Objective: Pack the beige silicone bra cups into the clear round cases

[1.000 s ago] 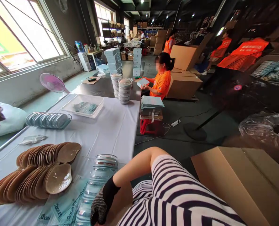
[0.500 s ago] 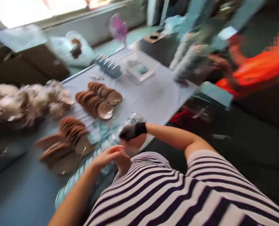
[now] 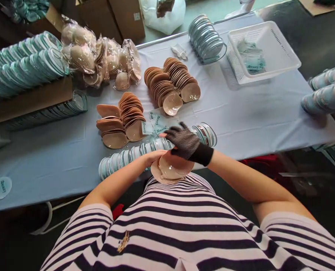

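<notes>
My left hand [image 3: 153, 157], bare, holds the left edge of a beige silicone cup pad [image 3: 170, 171] close to my striped shirt. My right hand [image 3: 184, 142], in a black mesh glove, rests on the top of the same pad, fingers spread toward small printed leaflets [image 3: 156, 124]. A long row of clear round cases [image 3: 133, 152] lies on the table just beyond both hands. Two fanned piles of beige pads [image 3: 122, 120] [image 3: 170, 84] lie farther back on the white tablecloth [image 3: 255, 109].
A white plastic basket [image 3: 269, 49] with leaflets stands at the back right, next to a row of clear lids [image 3: 207, 37]. Bagged pads [image 3: 99, 58] and stacks of teal-edged cases [image 3: 23, 60] on cardboard fill the back left. More stacked cases [image 3: 325, 92] lie at the right edge.
My view has swung from the warehouse and a seated co-worker down onto the table. My left hand has come in, and both hands now hold a beige pad at my chest.
</notes>
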Available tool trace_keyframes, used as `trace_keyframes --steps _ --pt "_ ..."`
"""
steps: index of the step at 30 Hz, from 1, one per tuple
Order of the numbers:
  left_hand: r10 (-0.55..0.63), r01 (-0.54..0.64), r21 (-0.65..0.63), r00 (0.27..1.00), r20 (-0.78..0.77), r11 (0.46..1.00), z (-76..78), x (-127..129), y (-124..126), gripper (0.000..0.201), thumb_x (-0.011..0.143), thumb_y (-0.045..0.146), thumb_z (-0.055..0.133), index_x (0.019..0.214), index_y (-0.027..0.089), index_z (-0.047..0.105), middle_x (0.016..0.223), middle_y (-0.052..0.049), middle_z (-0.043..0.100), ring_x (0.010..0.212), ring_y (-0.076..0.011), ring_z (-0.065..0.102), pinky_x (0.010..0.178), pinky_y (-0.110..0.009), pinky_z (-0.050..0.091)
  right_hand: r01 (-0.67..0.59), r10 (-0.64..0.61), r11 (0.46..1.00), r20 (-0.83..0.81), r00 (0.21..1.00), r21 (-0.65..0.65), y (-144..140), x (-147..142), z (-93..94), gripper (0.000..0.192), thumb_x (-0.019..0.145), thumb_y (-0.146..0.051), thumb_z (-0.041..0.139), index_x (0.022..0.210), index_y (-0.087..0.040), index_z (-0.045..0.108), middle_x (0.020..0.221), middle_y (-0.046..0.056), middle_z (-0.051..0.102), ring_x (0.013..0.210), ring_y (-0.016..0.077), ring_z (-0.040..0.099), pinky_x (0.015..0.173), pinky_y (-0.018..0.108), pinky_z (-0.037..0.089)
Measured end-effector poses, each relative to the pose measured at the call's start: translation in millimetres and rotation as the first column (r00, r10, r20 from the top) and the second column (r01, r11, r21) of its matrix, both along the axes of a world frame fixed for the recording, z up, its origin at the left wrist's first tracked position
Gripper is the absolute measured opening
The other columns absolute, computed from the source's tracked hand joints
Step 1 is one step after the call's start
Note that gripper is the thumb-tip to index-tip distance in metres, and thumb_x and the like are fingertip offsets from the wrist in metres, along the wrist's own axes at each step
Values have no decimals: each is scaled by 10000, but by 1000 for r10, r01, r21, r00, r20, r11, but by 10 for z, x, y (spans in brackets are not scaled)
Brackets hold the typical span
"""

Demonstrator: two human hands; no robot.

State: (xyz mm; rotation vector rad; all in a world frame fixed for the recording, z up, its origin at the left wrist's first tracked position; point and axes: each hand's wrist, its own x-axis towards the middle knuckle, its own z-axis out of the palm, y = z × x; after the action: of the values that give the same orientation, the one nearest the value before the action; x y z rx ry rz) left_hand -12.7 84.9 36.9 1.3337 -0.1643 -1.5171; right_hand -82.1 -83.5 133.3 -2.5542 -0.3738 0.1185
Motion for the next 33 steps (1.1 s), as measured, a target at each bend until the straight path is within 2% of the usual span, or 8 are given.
trace_keyframes --steps 4,10,13,16,19,23,29,33 --pt "139 -149 -25 966 -220 989 -29 -5 14 375 772 360 739 1056 116 725 1082 -95 748 1079 -274 636 978 -350 452 360 -362 932 -177 915 -48 -438 -123 -350 386 920 -336 529 1238 -133 616 1171 152 691 1050 267 647 916 388 492" --pt "96 -153 -84 878 -469 985 33 -31 75 773 695 791 627 1089 129 703 1053 -146 744 1078 -321 661 964 -396 473 131 -119 990 -194 974 53 -242 14 -553 312 963 -263 431 1106 -125 671 1201 167 671 1121 252 627 980 393 486" --pt "151 -198 -66 888 -434 978 68 -65 139 673 661 634 782 1127 157 695 1072 -130 741 1034 -286 679 931 -365 490 92 -69 990 -204 977 106 -169 116 -664 315 900 -282 549 1149 -120 653 1340 184 596 1226 277 574 1047 422 454" --pt "270 -283 9 904 -330 959 62 -68 179 607 611 390 889 1143 169 697 1094 -123 734 971 -257 688 893 -355 503 213 -173 954 -195 965 210 -276 396 -813 437 911 -328 544 1315 -161 543 1352 137 596 1205 242 592 1017 403 482" --pt "370 -376 31 890 -266 926 29 -23 202 632 554 343 916 1116 144 705 1070 -147 730 910 -260 690 836 -369 519 395 -385 919 -197 902 10 -433 946 -952 441 946 -325 486 1374 -219 493 1348 100 607 1194 249 596 991 409 490" --pt "516 -524 34 822 -240 851 -9 50 215 656 506 295 925 1098 132 694 1036 -142 734 908 -257 693 823 -361 529 231 -354 894 -286 891 -385 -393 1689 -1114 515 876 -221 578 1385 -239 505 1383 126 582 1218 275 579 984 403 477" --pt "716 -721 83 654 -244 687 -42 120 242 608 509 172 894 1076 157 676 986 -103 754 938 -280 704 913 -423 523 227 -414 837 -306 857 -498 -60 2072 -1268 546 861 -162 544 1384 -19 475 1162 294 651 1066 363 647 848 473 498" --pt "678 -753 22 579 -453 658 -23 207 259 607 665 454 832 1159 154 650 1129 -156 724 1137 -351 643 1040 -522 459 205 -397 844 -321 860 -495 -126 2045 -1139 336 848 -180 567 1143 -58 671 1058 258 697 1031 347 657 842 438 483"
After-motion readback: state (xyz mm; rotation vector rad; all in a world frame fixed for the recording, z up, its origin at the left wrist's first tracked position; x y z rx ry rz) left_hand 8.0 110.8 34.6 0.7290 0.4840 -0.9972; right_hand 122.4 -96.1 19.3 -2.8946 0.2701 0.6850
